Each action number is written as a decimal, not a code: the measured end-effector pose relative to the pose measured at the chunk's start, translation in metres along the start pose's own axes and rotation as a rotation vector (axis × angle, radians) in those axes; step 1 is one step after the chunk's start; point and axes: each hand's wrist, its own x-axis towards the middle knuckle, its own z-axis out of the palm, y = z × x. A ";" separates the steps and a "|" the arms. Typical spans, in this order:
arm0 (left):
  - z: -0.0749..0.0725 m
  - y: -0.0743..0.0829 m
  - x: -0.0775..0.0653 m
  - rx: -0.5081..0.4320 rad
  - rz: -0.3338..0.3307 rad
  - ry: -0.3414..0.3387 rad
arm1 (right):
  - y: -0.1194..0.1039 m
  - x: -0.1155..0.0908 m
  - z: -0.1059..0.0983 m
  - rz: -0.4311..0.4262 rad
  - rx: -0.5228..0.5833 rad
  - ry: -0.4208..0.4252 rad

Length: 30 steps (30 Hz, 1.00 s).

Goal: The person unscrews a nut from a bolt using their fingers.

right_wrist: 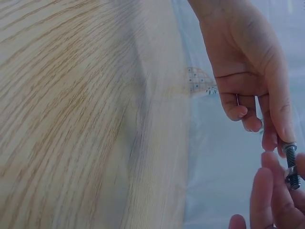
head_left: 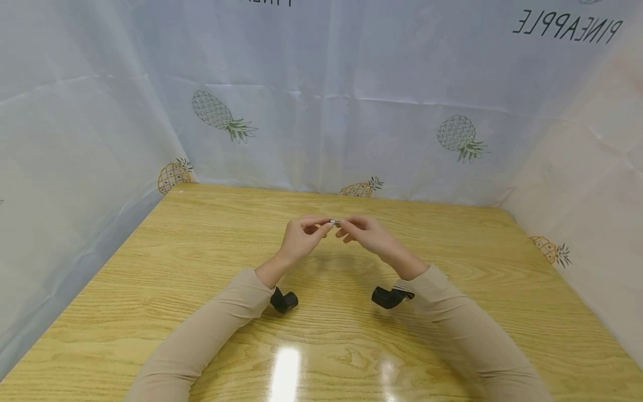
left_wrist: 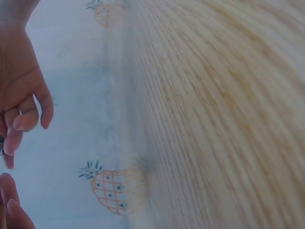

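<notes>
Above the table, both hands meet at a small metal bolt (head_left: 335, 223). My left hand (head_left: 300, 237) pinches the bolt's head end between thumb and fingertips. The right wrist view shows the threaded bolt (right_wrist: 291, 156) pointing downward from those fingers, with a nut (right_wrist: 289, 173) on its shaft near the free end. My right hand (head_left: 370, 235) holds the nut, thumb on one side and fingers on the other. In the left wrist view, only a sliver of metal shows at the left edge beside the right hand (left_wrist: 21, 95).
The wooden table (head_left: 211, 251) stretches beneath both arms. Black wrist mounts (head_left: 284, 301) hang under the beige sleeves (head_left: 221, 312). A white curtain (head_left: 321, 128) printed with pineapples stands behind the table and at both sides.
</notes>
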 end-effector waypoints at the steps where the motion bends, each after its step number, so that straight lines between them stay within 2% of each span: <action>1: -0.001 0.004 -0.001 0.001 -0.003 -0.003 | 0.000 0.000 0.000 -0.010 0.002 0.008; 3: -0.002 0.014 -0.005 0.007 -0.007 -0.005 | -0.001 -0.001 0.001 -0.032 0.011 0.038; 7: -0.002 0.019 -0.006 0.009 -0.005 -0.005 | -0.001 -0.002 0.001 -0.065 0.013 0.092; 10: -0.003 0.020 -0.007 0.009 -0.002 -0.009 | -0.001 -0.001 0.001 -0.065 0.015 0.098; 11: -0.003 0.025 -0.009 0.010 -0.008 -0.011 | 0.000 -0.001 0.001 -0.057 0.020 0.096; 19: -0.003 0.023 -0.008 0.016 -0.005 -0.002 | -0.001 0.001 0.000 -0.017 0.047 0.077; 23: -0.003 0.023 -0.008 0.014 -0.017 0.002 | 0.000 0.000 0.001 -0.028 0.023 0.110; 30: -0.003 0.022 -0.008 -0.017 -0.008 -0.010 | -0.002 -0.001 0.001 -0.029 0.049 0.142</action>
